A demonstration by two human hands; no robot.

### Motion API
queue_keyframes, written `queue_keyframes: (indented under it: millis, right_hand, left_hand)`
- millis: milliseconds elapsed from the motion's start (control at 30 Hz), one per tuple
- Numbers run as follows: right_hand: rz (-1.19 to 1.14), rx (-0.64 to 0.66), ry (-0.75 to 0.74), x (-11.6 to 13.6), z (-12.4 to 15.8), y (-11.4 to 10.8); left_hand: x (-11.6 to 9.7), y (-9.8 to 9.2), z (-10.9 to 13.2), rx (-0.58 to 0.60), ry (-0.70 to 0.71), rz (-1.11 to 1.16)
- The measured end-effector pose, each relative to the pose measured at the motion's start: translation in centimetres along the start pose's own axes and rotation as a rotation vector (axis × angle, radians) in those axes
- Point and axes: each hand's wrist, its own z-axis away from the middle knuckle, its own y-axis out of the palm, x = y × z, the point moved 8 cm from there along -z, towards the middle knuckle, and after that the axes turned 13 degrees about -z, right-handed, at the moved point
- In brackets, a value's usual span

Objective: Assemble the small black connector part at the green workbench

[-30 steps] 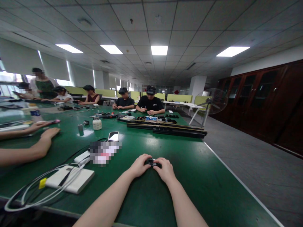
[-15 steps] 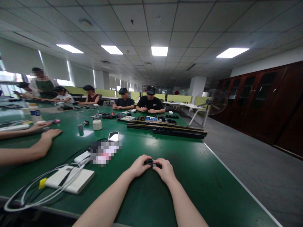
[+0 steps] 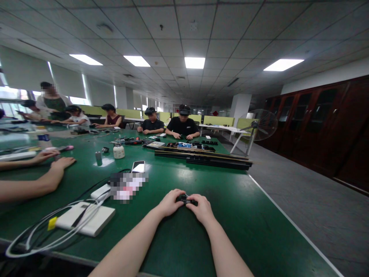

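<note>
Between my two hands is a small black object [image 3: 186, 200] with a shiny bit on top, at or just above the green table [image 3: 178, 238]. Its kind is too small to make out. My left hand [image 3: 172, 201] grips its left end, fingers curled over the far side and thumb on the near side. On the right end, my right hand [image 3: 202, 207] holds it in the same way, thumb pressed to the near edge. The fingers cover both ends of the object.
White boxes with looped cables [image 3: 86, 219] lie to my left, a phone [image 3: 138, 166] beyond them. Black rails [image 3: 219, 163] cross the table ahead. A jar [image 3: 118, 151] and a metal cylinder [image 3: 98, 158] stand left. A neighbour's hands [image 3: 62, 163] rest at far left; other people sit beyond.
My hands and the black object stay almost in place. Across the table, the person in the black shirt has lowered a hand towards the tabletop.
</note>
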Motion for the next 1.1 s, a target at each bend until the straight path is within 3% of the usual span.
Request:
queue_keyframes:
  millis: [1100]
  right_hand:
    - [-0.048,-0.006,-0.017,0.23,-0.1,-0.06]
  left_hand:
    - [0.19,0.25,0.04,0.008,-0.002,-0.041]
